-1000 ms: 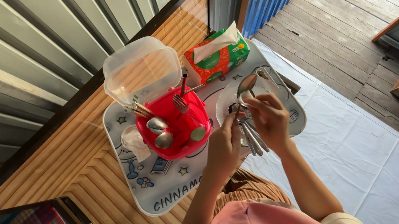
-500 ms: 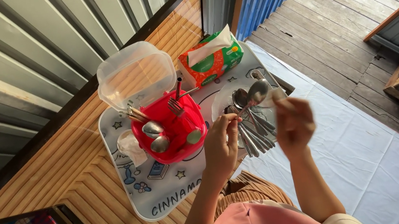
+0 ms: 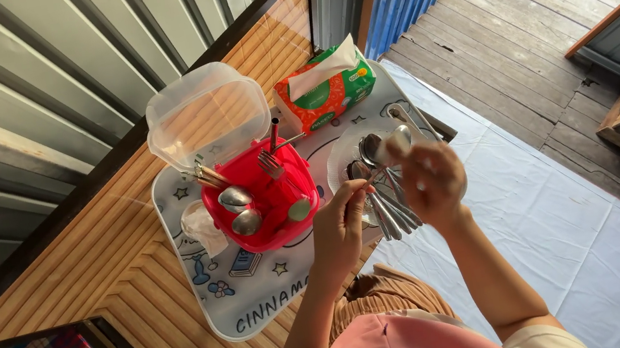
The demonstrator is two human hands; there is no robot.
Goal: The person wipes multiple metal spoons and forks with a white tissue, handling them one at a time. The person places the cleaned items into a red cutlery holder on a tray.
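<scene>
Bright daylight, wide-angle edge distortion, motion-blurred hands.

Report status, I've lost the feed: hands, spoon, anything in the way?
Left hand grips spoon by its handle. Right hand at the spoon's bowl, grip unclear. Both over plate of loose cutlery. Red holder alongside, not blocking.

The cutlery holder [image 3: 268, 202] is red with a clear lid [image 3: 206, 114]. The spoons [image 3: 387, 207] are silver. The tissue pack [image 3: 326, 92] is green and orange. The bench [image 3: 130, 254] has wood stripes.

Both hands raised together, left hand [image 3: 341, 226] pinching, right hand [image 3: 434, 180] curled
</scene>
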